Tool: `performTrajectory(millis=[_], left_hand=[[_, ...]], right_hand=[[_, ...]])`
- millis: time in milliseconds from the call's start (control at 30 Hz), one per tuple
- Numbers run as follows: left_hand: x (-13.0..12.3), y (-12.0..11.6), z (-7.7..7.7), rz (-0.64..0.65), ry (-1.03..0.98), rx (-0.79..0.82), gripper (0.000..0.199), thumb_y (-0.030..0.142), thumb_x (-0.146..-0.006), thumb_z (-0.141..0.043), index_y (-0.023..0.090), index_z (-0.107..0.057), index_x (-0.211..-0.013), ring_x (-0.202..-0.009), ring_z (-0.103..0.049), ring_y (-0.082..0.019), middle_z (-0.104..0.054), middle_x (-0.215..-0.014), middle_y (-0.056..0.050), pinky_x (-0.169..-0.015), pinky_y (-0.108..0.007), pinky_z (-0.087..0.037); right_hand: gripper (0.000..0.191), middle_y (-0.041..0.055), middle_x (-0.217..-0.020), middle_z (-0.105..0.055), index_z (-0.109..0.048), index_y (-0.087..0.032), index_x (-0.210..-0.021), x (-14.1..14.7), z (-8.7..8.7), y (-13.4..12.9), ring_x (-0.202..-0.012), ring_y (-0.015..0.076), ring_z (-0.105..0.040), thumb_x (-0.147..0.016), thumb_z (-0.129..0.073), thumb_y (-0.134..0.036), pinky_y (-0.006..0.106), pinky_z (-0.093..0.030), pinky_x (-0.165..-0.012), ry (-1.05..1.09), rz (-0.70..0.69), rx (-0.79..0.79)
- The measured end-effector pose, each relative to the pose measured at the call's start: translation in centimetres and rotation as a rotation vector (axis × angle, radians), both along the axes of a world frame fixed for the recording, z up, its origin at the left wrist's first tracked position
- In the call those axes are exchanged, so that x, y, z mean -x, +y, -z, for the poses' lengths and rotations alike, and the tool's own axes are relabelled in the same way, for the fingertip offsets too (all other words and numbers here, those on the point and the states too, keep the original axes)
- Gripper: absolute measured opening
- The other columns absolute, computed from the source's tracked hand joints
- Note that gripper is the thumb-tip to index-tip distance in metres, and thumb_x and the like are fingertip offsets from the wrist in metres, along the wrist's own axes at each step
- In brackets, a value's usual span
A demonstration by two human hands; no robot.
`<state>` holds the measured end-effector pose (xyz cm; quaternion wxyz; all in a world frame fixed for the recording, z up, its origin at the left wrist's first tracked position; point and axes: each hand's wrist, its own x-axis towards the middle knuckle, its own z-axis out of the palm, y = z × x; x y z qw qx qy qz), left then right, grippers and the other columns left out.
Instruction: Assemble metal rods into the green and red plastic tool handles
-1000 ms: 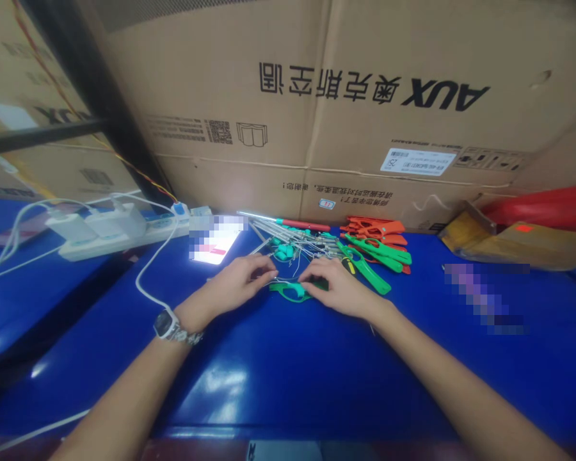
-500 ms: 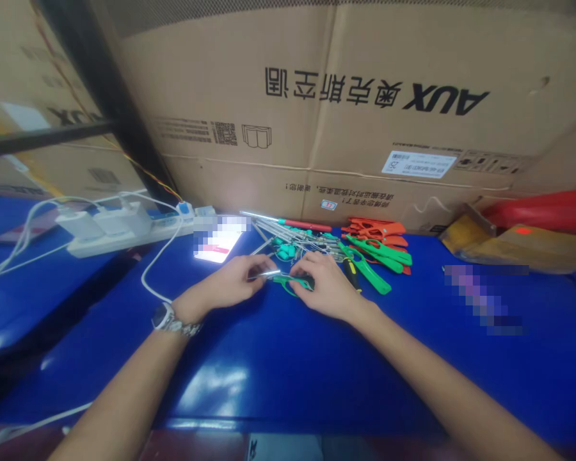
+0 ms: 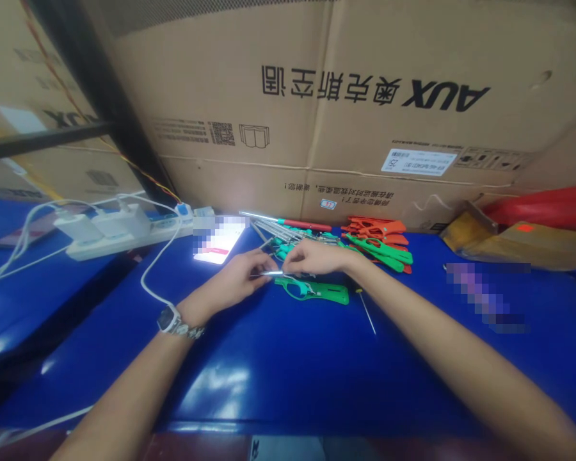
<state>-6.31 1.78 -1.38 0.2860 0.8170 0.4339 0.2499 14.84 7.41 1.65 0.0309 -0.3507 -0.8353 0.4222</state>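
Note:
My left hand [image 3: 254,272] pinches a thin silver metal tube [image 3: 271,273] between thumb and fingers. Close on its right, my right hand [image 3: 312,257] has its fingertips pinched at the tube's end, where a thin wire appears; the exact grip is too small to make out. Below the fingers lies a green plastic handle shell [image 3: 333,293] with a finger loop, and a teal part [image 3: 303,291] sits in it. A screwdriver [image 3: 367,314] rests on the table by my right forearm, its handle mostly hidden.
Behind my hands are metal tubes with teal parts [image 3: 282,246], orange handle shells [image 3: 377,229] and green shells [image 3: 384,253]. A lit phone [image 3: 223,238] and a power strip [image 3: 125,238] are at left. A large cardboard box [image 3: 230,179] stands at the back.
My right hand has shifted left and away from me, off the green handle shell, which now lies uncovered. The screwdriver's shaft has come into view. My left hand stays nearly in place with the tube.

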Motion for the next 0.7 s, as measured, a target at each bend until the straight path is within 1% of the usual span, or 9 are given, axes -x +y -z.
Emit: performTrajectory(millis=[100, 167, 267, 333, 400, 533, 600, 700], left_hand=[[0.0, -0.1, 0.0, 0.008, -0.021, 0.001, 0.011, 0.023, -0.087, -0.058, 0.018, -0.065, -0.094, -0.076, -0.057, -0.016, -0.059, -0.090, -0.003, -0.070, -0.029, -0.048], [0.0, 0.0, 0.1, 0.016, -0.016, 0.000, 0.010, 0.024, -0.087, -0.058, 0.018, -0.064, -0.093, -0.076, -0.056, -0.016, -0.058, -0.088, -0.003, -0.069, -0.029, -0.047], [0.0, 0.0, 0.2, 0.022, -0.006, -0.004, 0.008, 0.024, -0.088, -0.058, 0.018, -0.062, -0.090, -0.075, -0.055, -0.015, -0.058, -0.085, -0.002, -0.068, -0.028, -0.046], [0.0, 0.0, 0.2, 0.021, -0.004, -0.008, 0.008, 0.024, -0.088, -0.058, 0.017, -0.061, -0.089, -0.074, -0.054, -0.016, -0.058, -0.084, -0.002, -0.067, -0.028, -0.045], [-0.1, 0.0, 0.2, 0.019, 0.000, -0.011, 0.008, 0.024, -0.087, -0.058, 0.017, -0.061, -0.088, -0.073, -0.054, -0.015, -0.058, -0.083, -0.002, -0.066, -0.028, -0.044], [-0.1, 0.0, 0.2, 0.011, -0.003, 0.007, 0.008, 0.025, -0.087, -0.059, 0.017, -0.060, -0.087, -0.072, -0.054, -0.015, -0.058, -0.082, -0.002, -0.067, -0.028, -0.044], [-0.1, 0.0, 0.4, -0.002, -0.013, 0.025, 0.011, 0.026, -0.086, -0.061, 0.017, -0.059, -0.091, -0.073, -0.054, -0.015, -0.058, -0.083, -0.002, -0.068, -0.029, -0.045], [-0.1, 0.0, 0.7, -0.022, -0.039, 0.021, 0.017, 0.030, -0.087, -0.062, 0.017, -0.056, -0.098, -0.077, -0.055, -0.016, -0.058, -0.087, -0.002, -0.070, -0.030, -0.047]], right_hand=[[0.014, -0.0044, -0.057, -0.057, -0.073, -0.016, -0.074, 0.4, -0.7, 1.4, -0.051, 0.0071, -0.043, -0.080, -0.061, -0.018, 0.021, -0.032, -0.050, -0.076, -0.061, 0.078], [0.013, -0.0052, -0.054, -0.054, -0.073, -0.018, -0.072, 0.6, -0.9, 2.0, -0.050, 0.0068, -0.042, -0.079, -0.064, -0.022, 0.021, -0.030, -0.048, -0.111, -0.080, 0.140], [0.010, -0.0057, -0.054, -0.053, -0.073, -0.019, -0.073, 1.0, -0.8, 2.7, -0.049, 0.0066, -0.043, -0.076, -0.070, -0.028, 0.021, -0.023, -0.044, -0.161, -0.076, 0.242], [0.010, -0.0061, -0.052, -0.053, -0.074, -0.019, -0.074, 1.2, -0.7, 3.0, -0.048, 0.0063, -0.043, -0.073, -0.074, -0.029, 0.021, -0.020, -0.044, -0.199, -0.083, 0.279], [0.010, -0.0071, -0.050, -0.051, -0.074, -0.019, -0.075, 1.5, -0.5, 3.0, -0.047, 0.0059, -0.042, -0.072, -0.074, -0.028, 0.021, -0.020, -0.043, -0.213, -0.089, 0.280], [0.006, -0.0089, -0.046, -0.047, -0.072, -0.018, -0.077, 1.6, -0.3, 2.7, -0.043, 0.0054, -0.039, -0.076, -0.068, -0.023, 0.021, -0.022, -0.043, -0.154, -0.059, 0.225], [0.006, -0.0091, -0.045, -0.047, -0.070, -0.016, -0.078, 1.3, -0.2, 2.3, -0.042, 0.0055, -0.038, -0.077, -0.066, -0.020, 0.021, -0.023, -0.042, -0.120, -0.023, 0.212], [0.005, -0.0083, -0.047, -0.049, -0.065, -0.016, -0.078, 0.7, 0.0, 1.3, -0.042, 0.0061, -0.042, -0.079, -0.061, -0.013, 0.020, -0.028, -0.043, -0.052, 0.068, 0.182]])
